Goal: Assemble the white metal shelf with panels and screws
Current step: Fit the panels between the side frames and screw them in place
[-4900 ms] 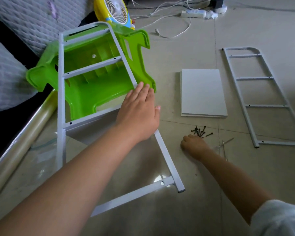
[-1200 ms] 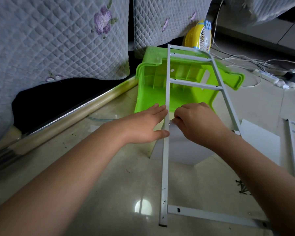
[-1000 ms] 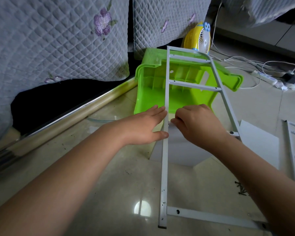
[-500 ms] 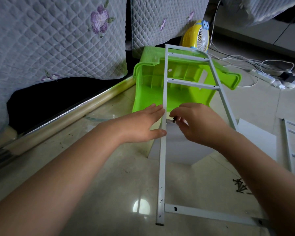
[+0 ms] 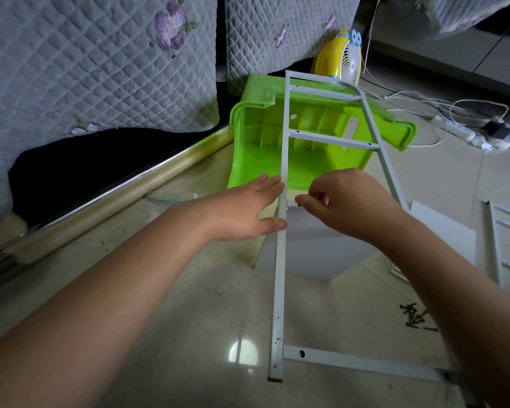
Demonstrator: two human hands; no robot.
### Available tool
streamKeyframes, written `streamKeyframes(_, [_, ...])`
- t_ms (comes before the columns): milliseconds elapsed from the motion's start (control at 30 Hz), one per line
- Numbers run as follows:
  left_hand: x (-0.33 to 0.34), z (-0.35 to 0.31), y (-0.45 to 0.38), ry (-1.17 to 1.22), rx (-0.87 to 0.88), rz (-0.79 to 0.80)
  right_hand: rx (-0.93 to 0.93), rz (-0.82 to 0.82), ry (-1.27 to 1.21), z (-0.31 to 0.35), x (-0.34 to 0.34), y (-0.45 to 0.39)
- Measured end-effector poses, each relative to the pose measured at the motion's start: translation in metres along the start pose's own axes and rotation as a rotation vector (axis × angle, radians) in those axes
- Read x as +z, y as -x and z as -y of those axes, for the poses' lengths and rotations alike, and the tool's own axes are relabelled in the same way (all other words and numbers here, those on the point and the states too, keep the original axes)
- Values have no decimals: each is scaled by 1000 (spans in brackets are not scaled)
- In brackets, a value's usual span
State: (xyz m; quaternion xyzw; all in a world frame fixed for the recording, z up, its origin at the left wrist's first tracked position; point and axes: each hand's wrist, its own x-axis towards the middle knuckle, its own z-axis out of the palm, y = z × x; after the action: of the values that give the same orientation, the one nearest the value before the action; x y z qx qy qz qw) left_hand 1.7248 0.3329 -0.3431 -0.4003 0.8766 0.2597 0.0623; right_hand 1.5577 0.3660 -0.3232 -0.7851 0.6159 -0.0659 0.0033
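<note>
White ladder-shaped metal side frame (image 5: pixel 279 269) propped at a slant in mid-scene, far end resting on an overturned bright green plastic stool (image 5: pixel 259 148), near end down by the glossy beige tile floor (image 5: pixel 189 334). Left hand (image 5: pixel 248 210) laid flat against the frame's left rail, fingers straight, thumb pressed to the rail's near side. Right hand (image 5: pixel 345 201) just right of that rail, fingertips pinching a small black screw (image 5: pixel 299 205) at the rail's inner edge. White rectangular shelf panel (image 5: pixel 309 245) standing beneath the frame, top edge meeting the rail under the hands. Loose black screws (image 5: pixel 415 318) heaped on the floor at near right. Second white side frame (image 5: pixel 507 245) lying flat at the right edge. Quilted grey cover (image 5: pixel 86 69) hanging close on the left, yellow fan (image 5: pixel 340 61) beyond; open floor near and to the right.
</note>
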Motion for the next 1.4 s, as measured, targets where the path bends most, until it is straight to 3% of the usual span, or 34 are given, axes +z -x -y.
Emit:
streamKeyframes(200, [-4, -1, 3, -65, 28, -44, 50, 4, -71, -31, -11, 20])
streamKeyframes(333, [-7, -31, 5, -124, 248, -304, 152, -20, -56, -67, -26, 39])
streamKeyframes(400, [-3, -62, -6, -190, 316, -300, 232, -17, -38, -88, -29, 48])
streamKeyframes(533, [18, -127, -43, -303, 251, -227, 504, 32, -26, -132, -19, 82])
streamKeyframes(600, [28, -150, -58, -303, 236, -258, 604, 117, -23, -154, 1, 108])
streamKeyframes(700, [38, -173, -76, -299, 170, -267, 717, 377, -33, -176, 45, 156])
streamKeyframes(900, [54, -175, -91, -365, 64, -103, 956, 856, -61, -184, 134, 236])
streamKeyframes(1033, [54, -175, -91, -393, 74, -96, 1119, 851, -188, -175, 165, 248])
streamKeyframes(1167, [52, -175, -92, -396, 67, -82, 1152, 800, -178, -172, 183, 246])
streamKeyframes(1400, [55, -172, -91, -389, 74, -83, 1226, 926, -223, -161, 186, 253])
